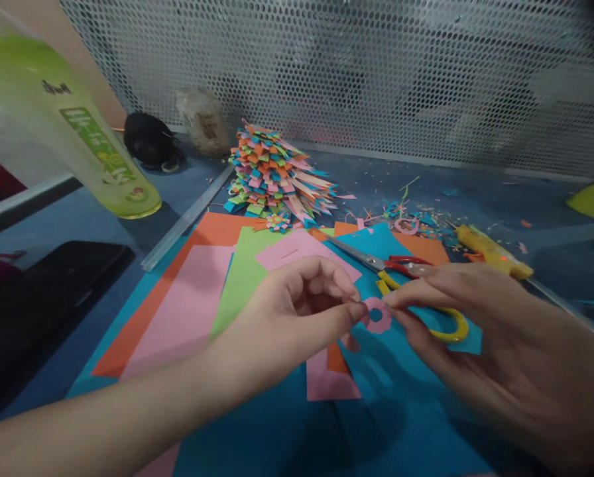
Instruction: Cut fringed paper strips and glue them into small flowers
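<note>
A small pink paper ring [385,322] with a scalloped edge is held up between both hands. My left hand [301,305] pinches its left side between thumb and fingers. At its upper right edge, the thumb and a fingertip of my right hand [496,338] close on it. Behind the ring, scissors with red handles [404,265] and scissors with yellow handles [459,326] lie on blue paper [406,411]. Pink paper [192,291], green paper [240,265] and orange paper [142,311] are spread on the left.
A cone of folded coloured paper [272,172] stands behind the sheets. Paper scraps [426,222] and a yellow glue gun [496,253] lie at the right. At the left are a green bottle [93,146], a clear strip [187,218] and a dark phone [83,265]. Perforated metal [351,73] rises behind.
</note>
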`<state>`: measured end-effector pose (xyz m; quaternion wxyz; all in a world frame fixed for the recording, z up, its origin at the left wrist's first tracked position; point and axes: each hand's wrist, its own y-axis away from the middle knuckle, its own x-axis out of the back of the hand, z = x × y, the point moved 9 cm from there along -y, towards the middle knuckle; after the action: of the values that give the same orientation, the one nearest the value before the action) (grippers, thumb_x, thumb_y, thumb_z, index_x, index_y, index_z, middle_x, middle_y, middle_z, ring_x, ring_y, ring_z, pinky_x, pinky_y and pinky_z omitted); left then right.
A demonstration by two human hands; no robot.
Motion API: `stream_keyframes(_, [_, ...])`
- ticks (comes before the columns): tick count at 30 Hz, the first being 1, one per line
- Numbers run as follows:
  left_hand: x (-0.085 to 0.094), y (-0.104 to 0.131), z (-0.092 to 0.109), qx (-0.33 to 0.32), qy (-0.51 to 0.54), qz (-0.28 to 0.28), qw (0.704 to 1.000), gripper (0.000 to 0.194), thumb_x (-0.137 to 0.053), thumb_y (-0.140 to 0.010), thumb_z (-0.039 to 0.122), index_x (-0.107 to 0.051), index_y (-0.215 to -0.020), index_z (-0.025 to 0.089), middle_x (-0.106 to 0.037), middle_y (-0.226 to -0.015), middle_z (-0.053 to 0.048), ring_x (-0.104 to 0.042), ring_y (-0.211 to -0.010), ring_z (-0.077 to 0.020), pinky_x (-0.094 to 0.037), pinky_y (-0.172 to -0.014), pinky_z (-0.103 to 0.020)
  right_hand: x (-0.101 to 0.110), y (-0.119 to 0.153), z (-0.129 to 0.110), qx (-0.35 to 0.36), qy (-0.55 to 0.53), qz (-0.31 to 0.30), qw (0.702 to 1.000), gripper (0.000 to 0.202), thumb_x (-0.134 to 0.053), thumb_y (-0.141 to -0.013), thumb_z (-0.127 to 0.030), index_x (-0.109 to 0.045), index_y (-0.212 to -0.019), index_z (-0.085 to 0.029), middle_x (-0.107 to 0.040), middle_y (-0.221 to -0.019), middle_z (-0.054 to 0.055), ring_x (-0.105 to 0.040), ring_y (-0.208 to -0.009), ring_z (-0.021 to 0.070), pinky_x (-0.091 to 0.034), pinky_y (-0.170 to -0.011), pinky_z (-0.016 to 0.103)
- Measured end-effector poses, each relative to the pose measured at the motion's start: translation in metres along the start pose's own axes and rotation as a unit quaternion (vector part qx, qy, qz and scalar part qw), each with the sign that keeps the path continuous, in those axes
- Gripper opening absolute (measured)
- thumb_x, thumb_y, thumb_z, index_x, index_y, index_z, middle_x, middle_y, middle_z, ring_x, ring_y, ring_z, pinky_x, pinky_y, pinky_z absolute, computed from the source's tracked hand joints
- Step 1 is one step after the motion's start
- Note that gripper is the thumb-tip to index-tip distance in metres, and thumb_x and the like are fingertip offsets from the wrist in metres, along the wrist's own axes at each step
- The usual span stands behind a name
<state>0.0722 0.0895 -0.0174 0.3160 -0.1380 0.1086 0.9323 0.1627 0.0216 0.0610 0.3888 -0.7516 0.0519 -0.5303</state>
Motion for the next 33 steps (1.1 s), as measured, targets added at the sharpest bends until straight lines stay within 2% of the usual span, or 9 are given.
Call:
stream_keyframes(2, [0.0, 0.0, 0.001, -0.003, 0.003, -0.003, 1.0, 0.016, -0.07, -0.07, 0.011, -0.054, -0.07, 0.013, -0.059, -0.064, 0.005, -0.058, -0.059, -0.0041, -0.05, -0.056, -0.013, -0.001, 0.002, -0.003, 0.02, -0.006, -0.008, 1.0, 0.01, -0.054, -0.084, -0.015, -0.063, -0.09, -0.015, -0.067, -0.082, 0.005, -0.062, -0.079, 0.0131, -0.051, -0.082, 0.021])
stream_keyframes(6, [-0.002, 0.001, 0.003, -0.008, 0.012, -0.006, 1.0, 0.016, -0.07, -0.07, 0.011, -0.055, -0.072, 0.013, -0.059, -0.064, 0.005, -0.06, -0.062, -0.0047, -0.051, -0.057, -0.013, -0.002, 0.005, 0.0, 0.007, -0.01, -0.008, 1.0, 0.016, -0.056, -0.084, -0.016, -0.064, -0.097, -0.012, -0.067, -0.088, 0.007, -0.062, -0.085, 0.014, -0.049, -0.088, 0.022])
stream_keyframes(12, [-0.003, 0.004, 0.005, -0.024, 0.025, -0.013, 0.999, 0.015, -0.068, -0.072, 0.008, -0.055, -0.074, 0.014, -0.06, -0.067, 0.006, -0.06, -0.063, -0.0037, -0.053, -0.059, -0.013, -0.005, 0.004, 0.001, 0.01, -0.023, -0.016, 1.0, 0.017, -0.055, -0.084, -0.012, -0.065, -0.097, -0.012, -0.067, -0.09, 0.007, -0.061, -0.086, 0.0113, -0.047, -0.088, 0.019])
stream_keyframes(17, [-0.003, 0.002, 0.004, -0.022, 0.045, -0.014, 0.999, 0.018, -0.069, -0.07, 0.006, -0.054, -0.077, 0.014, -0.061, -0.068, 0.006, -0.06, -0.059, -0.0041, -0.053, -0.055, -0.012, -0.006, 0.004, 0.009, -0.045, -0.025, -0.011, 0.999, 0.013, -0.056, -0.084, -0.019, -0.065, -0.094, -0.019, -0.07, -0.088, 0.002, -0.065, -0.088, 0.0141, -0.051, -0.087, 0.024])
stream_keyframes(21, [-0.003, 0.001, 0.004, -0.016, 0.028, -0.008, 0.999, 0.016, -0.066, -0.072, 0.006, -0.053, -0.077, 0.014, -0.061, -0.066, 0.005, -0.059, -0.052, -0.0044, -0.052, -0.05, -0.014, -0.005, 0.006, 0.019, -0.116, -0.035, 0.024, 0.992, 0.011, -0.055, -0.086, -0.026, -0.062, -0.093, -0.022, -0.071, -0.09, 0.0, -0.067, -0.089, 0.0143, -0.056, -0.077, 0.022])
stream_keyframes(26, [-0.001, 0.001, 0.005, -0.012, 0.03, 0.011, 0.999, 0.015, -0.064, -0.072, 0.003, -0.055, -0.081, 0.012, -0.063, -0.067, 0.004, -0.06, -0.053, -0.0056, -0.053, -0.049, -0.014, -0.005, 0.002, 0.016, -0.109, -0.044, 0.033, 0.993, 0.005, -0.057, -0.085, -0.026, -0.06, -0.087, -0.023, -0.071, -0.078, -0.003, -0.069, -0.072, 0.0101, -0.057, -0.064, 0.017])
stream_keyframes(30, [-0.002, -0.001, 0.006, -0.012, 0.038, 0.015, 0.999, 0.014, -0.062, -0.073, 0.001, -0.056, -0.08, 0.012, -0.065, -0.066, 0.003, -0.061, -0.054, -0.0051, -0.051, -0.047, -0.012, -0.005, 0.002, 0.02, -0.136, -0.094, 0.031, 0.986, 0.006, -0.059, -0.082, -0.021, -0.058, -0.087, -0.024, -0.07, -0.076, -0.005, -0.068, -0.073, 0.0088, -0.056, -0.072, 0.015])
stream_keyframes(33, [0.0, -0.001, 0.007, -0.016, 0.025, 0.027, 0.999, 0.014, -0.063, -0.072, 0.001, -0.057, -0.079, 0.012, -0.066, -0.064, 0.004, -0.06, -0.052, -0.0037, -0.049, -0.046, -0.01, -0.004, 0.003, 0.019, -0.137, -0.08, 0.035, 0.987, 0.007, -0.058, -0.082, -0.018, -0.06, -0.084, -0.024, -0.069, -0.076, -0.004, -0.068, -0.073, 0.009, -0.056, -0.073, 0.017])
